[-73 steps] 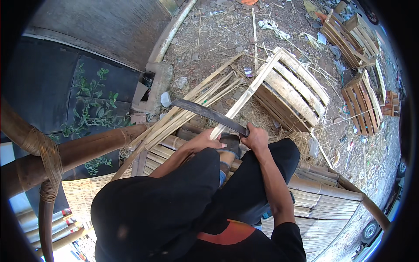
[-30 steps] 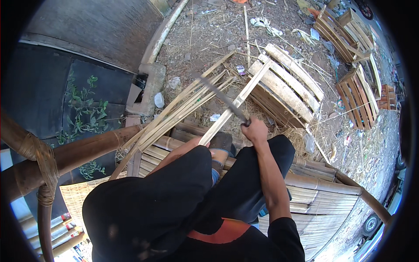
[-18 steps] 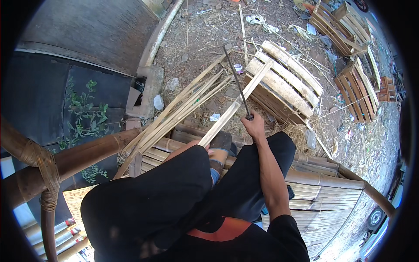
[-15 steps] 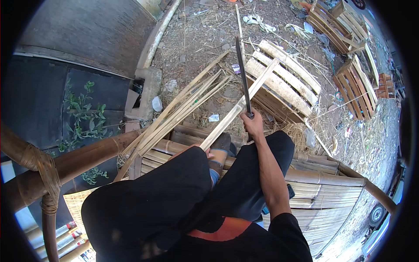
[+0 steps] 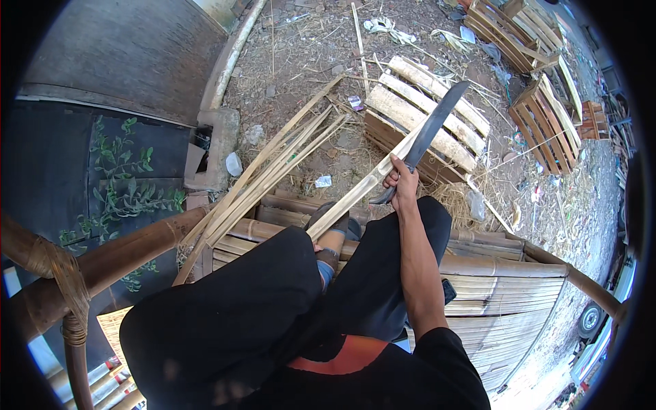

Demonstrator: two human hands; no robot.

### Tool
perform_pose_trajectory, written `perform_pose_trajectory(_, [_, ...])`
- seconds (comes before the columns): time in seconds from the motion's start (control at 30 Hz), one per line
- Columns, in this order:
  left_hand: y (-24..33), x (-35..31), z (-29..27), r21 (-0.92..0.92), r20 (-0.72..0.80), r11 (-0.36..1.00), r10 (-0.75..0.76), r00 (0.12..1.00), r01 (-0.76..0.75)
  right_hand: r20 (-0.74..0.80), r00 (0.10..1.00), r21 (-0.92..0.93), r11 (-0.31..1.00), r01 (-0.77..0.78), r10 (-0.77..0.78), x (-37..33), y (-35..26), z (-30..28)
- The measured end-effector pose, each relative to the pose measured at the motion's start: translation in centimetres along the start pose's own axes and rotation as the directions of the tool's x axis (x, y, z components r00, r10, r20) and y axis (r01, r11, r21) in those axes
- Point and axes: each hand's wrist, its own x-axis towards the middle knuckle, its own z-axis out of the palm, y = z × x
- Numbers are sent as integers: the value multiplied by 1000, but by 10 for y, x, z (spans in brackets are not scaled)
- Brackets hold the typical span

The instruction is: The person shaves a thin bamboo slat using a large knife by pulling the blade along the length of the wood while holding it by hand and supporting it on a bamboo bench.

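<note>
Above a slatted bamboo platform (image 5: 506,321), I have the right hand (image 5: 403,183) closed around the handle of a dark machete (image 5: 437,123).

The blade points up and to the right, across my view of a slatted wooden crate (image 5: 396,106) on littered ground (image 5: 304,58). A pale bamboo strip (image 5: 350,200) slants from beside the left knee (image 5: 290,253) up toward that crate, passing right by the right hand; whether they touch, I cannot tell from here. The knee blocks most of the left hand (image 5: 318,248); a bit shows at the strip's lower end, so its grip stays unclear to me. Left of the strip, I see a loose bundle of strips (image 5: 236,208) lying slantwise.
</note>
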Motion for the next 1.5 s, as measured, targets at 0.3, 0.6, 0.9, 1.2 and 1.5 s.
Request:
perform_pose_trajectory(0.3, [26, 13, 17, -105, 44, 994, -2, 999, 7, 178, 981, -88, 995, -56, 71, -21, 4, 7])
perform_pose_trajectory(0.6, [4, 53, 20, -330, -11, 943, 35, 999, -37, 296, 948, -362, 932, -2, 117, -36, 17, 8])
perform_pose_trajectory(0.9, [-4, 48, 33, -265, -226, 962, 0, 974, -62, 540, 840, -839, -112, 532, -55, -40, 14, -2])
perform_pose_trajectory(1.2, [-16, 55, 32, -143, -312, 981, 81, 947, -131, 482, 874, -808, -355, 469, 58, -42, 22, 9])
perform_pose_trajectory(1.5, [-6, 55, 33, -126, -344, 990, 21, 939, -69, 513, 858, -780, -413, 471, 9, -29, 28, 4])
